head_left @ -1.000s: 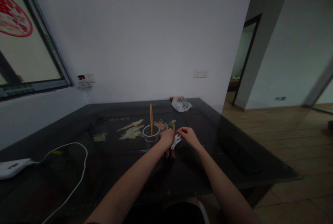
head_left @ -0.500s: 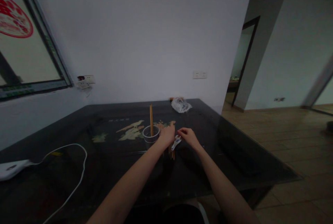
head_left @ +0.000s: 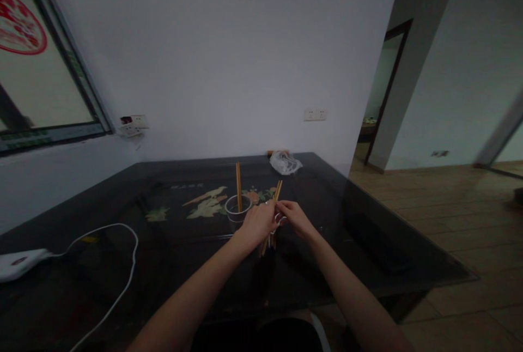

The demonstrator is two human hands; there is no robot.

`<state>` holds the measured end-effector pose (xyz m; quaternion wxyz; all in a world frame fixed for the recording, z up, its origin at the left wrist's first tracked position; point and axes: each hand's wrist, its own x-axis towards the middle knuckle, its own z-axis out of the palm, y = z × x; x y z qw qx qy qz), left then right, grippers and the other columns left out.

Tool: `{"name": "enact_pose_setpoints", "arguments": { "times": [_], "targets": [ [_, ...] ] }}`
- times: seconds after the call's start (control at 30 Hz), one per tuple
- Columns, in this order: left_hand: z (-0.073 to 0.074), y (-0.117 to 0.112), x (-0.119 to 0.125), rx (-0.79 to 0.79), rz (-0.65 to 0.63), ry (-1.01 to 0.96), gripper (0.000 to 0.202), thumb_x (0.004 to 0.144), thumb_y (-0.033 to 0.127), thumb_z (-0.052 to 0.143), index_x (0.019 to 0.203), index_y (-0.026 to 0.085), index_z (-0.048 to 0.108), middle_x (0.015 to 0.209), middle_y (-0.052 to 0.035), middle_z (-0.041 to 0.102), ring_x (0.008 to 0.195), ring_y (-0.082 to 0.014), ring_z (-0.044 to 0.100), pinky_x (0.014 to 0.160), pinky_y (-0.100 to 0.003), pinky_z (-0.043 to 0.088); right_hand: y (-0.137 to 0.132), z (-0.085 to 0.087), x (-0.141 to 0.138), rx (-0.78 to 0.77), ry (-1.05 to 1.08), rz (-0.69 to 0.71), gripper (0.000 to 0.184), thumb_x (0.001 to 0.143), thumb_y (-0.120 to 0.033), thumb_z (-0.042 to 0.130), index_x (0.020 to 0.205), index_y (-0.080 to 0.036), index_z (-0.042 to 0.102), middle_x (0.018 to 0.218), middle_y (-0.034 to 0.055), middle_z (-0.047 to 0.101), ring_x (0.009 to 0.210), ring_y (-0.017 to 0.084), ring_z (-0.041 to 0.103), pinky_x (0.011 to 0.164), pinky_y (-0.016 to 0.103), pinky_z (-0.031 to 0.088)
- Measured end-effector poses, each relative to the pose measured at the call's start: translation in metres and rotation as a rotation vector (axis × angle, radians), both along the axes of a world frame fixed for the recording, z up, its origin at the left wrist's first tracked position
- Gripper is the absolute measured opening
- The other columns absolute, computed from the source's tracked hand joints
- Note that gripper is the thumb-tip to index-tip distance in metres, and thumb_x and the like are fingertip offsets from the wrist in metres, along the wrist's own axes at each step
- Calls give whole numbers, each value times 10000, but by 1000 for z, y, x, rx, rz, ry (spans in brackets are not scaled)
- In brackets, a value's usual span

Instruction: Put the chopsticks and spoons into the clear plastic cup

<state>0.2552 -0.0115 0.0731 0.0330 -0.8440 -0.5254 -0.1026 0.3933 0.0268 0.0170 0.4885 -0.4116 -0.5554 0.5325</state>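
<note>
My left hand (head_left: 260, 220) is closed around a bunch of wooden chopsticks (head_left: 278, 189). Their upper ends stick out above my fingers, and the lower ends fan out slightly below. My right hand (head_left: 295, 217) meets it from the right, its thumb and fingers pinched on the same chopsticks. A white spoon shows only in slivers among the sticks, mostly hidden by my hands. Just left of my left hand stands a clear cup (head_left: 231, 216), with a pair of chopsticks (head_left: 239, 186) upright in it.
All this is on a glossy dark table (head_left: 183, 259) with a bird-and-flower picture. Near the wall lies a crumpled clear plastic bag (head_left: 286, 162). At left are a white device (head_left: 20, 265) and its white cable (head_left: 133, 265). A dark flat object (head_left: 378, 243) lies at right.
My right hand has moved left against my left hand, onto the chopsticks. The bunch now leans to the right at its top, and the spoon, plainly visible before, is mostly covered.
</note>
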Motion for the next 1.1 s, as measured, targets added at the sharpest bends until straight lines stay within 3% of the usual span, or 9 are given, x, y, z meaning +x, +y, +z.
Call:
{"name": "enact_pose_setpoints", "arguments": {
  "times": [0.27, 0.37, 0.47, 0.53, 0.63, 0.73, 0.87, 1.1],
  "targets": [
    [-8, -21, -15, 54, 15, 38, 320, 878, 233, 491, 1187, 157, 460, 1015, -127, 629, 891, -256, 649, 676, -311, 503, -9, 3, -23, 14, 73, -30, 349, 661, -485, 673, 647, -145, 598, 546, -25, 559, 486, 97, 534, 470, 210, 444],
    [-5, -22, -26, 67, -27, -25, 264, 882, 239, 484, 1137, 178, 509, 992, -103, 639, 860, -235, 647, 658, -291, 489, -8, 7, -28, 72, 31, -53, 353, 666, -494, 667, 629, -155, 574, 534, -26, 554, 461, 101, 525, 447, 214, 430],
    [2, -18, -43, 96, -57, -216, 174, 900, 282, 452, 935, 188, 594, 880, -62, 658, 787, -199, 641, 664, -273, 471, -12, 16, -35, 161, -21, -28, 359, 706, -516, 634, 645, -168, 566, 527, -22, 559, 442, 111, 518, 432, 223, 419],
    [7, -13, -56, 108, -76, -444, 204, 900, 296, 450, 830, 186, 608, 799, -35, 659, 742, -171, 629, 674, -258, 465, -17, 25, -42, 241, -49, -17, 349, 745, -511, 606, 669, -172, 573, 548, -19, 562, 460, 117, 524, 450, 229, 429],
    [14, -4, -74, 97, -127, -828, 184, 869, 312, 499, 847, 174, 618, 811, -28, 663, 745, -153, 625, 686, -245, 480, -27, 38, -57, 395, -169, -14, 294, 812, -437, 564, 698, -167, 591, 601, -10, 571, 519, 122, 536, 503, 230, 431],
    [17, 3, -87, 24, -174, -1071, 214, 824, 334, 556, 924, 155, 616, 895, -48, 665, 795, -160, 632, 711, -254, 504, -32, 43, -71, 556, -355, -22, 207, 851, -318, 533, 748, -161, 620, 656, 7, 604, 608, 136, 558, 567, 229, 409],
    [15, 6, -96, -60, -163, -1168, 254, 763, 346, 620, 905, 135, 626, 866, -57, 668, 750, -160, 629, 681, -263, 515, -32, 40, -82, 622, -468, -36, 194, 873, -277, 501, 776, -162, 622, 683, 19, 617, 631, 145, 561, 569, 226, 382],
    [18, 3, -97, -69, -199, -1125, 226, 747, 351, 638, 764, 125, 647, 768, -37, 653, 717, -144, 609, 670, -249, 509, -34, 39, -80, 644, -507, -7, 225, 893, -320, 482, 764, -184, 607, 677, 18, 607, 609, 150, 540, 566, 236, 362]
  ]
}}
